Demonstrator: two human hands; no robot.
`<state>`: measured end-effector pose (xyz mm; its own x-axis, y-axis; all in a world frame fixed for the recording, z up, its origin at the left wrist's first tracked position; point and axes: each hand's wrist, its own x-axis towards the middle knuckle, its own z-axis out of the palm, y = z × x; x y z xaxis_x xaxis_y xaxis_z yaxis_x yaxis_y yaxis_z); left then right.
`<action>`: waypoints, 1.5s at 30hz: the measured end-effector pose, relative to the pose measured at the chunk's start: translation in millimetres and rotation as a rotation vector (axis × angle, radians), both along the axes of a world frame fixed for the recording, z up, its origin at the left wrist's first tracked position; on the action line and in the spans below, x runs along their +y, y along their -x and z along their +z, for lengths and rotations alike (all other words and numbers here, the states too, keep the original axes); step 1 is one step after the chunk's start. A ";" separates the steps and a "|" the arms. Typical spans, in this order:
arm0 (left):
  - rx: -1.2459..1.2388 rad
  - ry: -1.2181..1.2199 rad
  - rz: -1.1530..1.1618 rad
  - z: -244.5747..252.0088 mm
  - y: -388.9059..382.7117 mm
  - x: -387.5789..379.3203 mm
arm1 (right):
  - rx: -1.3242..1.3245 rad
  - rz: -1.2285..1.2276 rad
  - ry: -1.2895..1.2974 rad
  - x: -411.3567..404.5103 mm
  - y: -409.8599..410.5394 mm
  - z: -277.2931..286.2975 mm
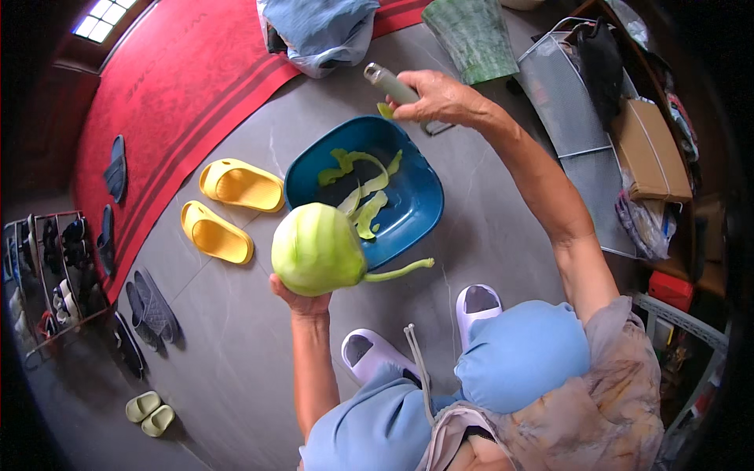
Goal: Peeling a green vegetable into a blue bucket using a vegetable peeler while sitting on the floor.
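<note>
A pale green gourd (318,249) with a long curved stem rests on my left hand (301,299), which supports it from below at the near left edge of a blue plastic basin (426,206). The gourd's visible skin is peeled in light stripes. Green peel strips (372,187) lie inside the basin. My right hand (439,99) is raised above the basin's far right side, closed round the grey-green handle of a peeler (393,85). A bit of peel (384,110) shows beside its fingers. The peeler's blade end is partly hidden under the hand.
Yellow slippers (241,187) stand left of the basin, by a red carpet (194,76). A bagged blue cloth bundle (321,29) and a green marbled bin (471,38) stand beyond. Mesh shelving (568,118) with a cardboard box (651,150) is at right, a shoe rack (56,277) at left.
</note>
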<state>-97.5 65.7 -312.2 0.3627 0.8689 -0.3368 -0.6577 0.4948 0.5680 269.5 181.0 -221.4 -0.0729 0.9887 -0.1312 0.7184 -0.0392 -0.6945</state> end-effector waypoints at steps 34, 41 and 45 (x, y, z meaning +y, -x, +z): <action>-0.052 0.034 -0.201 28.8 -36.9 -5.9 | 1.199 -0.016 0.064 -112.1 131.4 -6.3; -0.090 0.067 -0.175 30.5 -37.6 -5.8 | 1.120 0.035 0.019 -112.0 128.8 -10.3; -0.061 0.068 -0.183 31.4 -40.1 -4.0 | 1.222 -0.089 0.108 -109.1 130.5 0.7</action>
